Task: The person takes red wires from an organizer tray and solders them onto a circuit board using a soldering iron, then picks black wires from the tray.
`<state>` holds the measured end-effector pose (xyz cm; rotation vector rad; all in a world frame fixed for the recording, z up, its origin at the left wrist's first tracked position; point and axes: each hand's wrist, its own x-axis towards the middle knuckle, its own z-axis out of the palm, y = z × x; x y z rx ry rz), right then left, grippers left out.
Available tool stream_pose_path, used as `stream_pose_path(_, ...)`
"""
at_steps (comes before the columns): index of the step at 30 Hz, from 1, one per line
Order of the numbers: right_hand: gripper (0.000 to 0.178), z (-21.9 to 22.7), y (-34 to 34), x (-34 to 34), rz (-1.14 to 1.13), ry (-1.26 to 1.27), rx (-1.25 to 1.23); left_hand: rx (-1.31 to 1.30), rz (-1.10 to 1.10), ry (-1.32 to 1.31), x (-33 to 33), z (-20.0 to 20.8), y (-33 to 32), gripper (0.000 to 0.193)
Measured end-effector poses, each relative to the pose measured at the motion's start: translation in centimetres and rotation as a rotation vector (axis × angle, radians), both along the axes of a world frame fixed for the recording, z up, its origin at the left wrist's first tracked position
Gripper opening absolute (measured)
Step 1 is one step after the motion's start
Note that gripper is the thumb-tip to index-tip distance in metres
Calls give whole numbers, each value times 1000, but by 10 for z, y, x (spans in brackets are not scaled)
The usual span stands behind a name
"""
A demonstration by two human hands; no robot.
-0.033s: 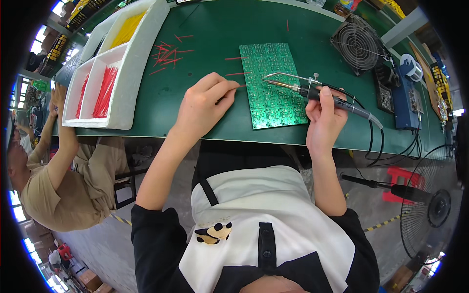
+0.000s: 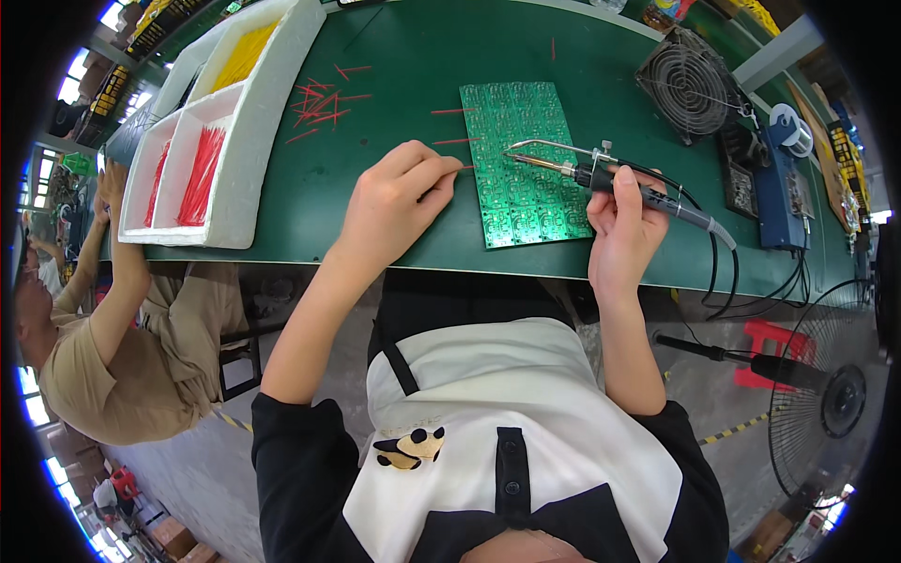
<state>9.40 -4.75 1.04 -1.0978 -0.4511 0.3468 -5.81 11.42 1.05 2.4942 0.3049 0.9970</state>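
A green circuit board panel (image 2: 527, 202) lies flat on the green bench. My left hand (image 2: 399, 199) pinches a short red wire (image 2: 468, 167) at the panel's left edge, its far end over the board. Two more red wires (image 2: 456, 142) stick out leftward from that same edge, farther up. In my right hand (image 2: 627, 225) is a soldering iron (image 2: 601, 178), held like a pen. Its tip, with a thin curved metal solder-feed tube (image 2: 554, 144) above it, reaches over the middle of the panel; whether it touches cannot be told.
Loose red wires (image 2: 324, 105) lie left of the panel. A white foam box (image 2: 239, 178) holds red and yellow wires. At right stand a fan (image 2: 685, 84) and a blue soldering station (image 2: 784, 192) with a solder spool (image 2: 790, 131). A co-worker (image 2: 122, 366) sits at left.
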Motion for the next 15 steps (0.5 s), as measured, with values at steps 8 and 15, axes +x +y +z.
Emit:
stream_pose_path(8,12,1,1,-2,43,-7,-13,153,4,-34,6,-4,-1,14)
stream_pose_path(15,17,2,3,-2,15,-62,-55,170,-5,-29,6,-5,-2,16)
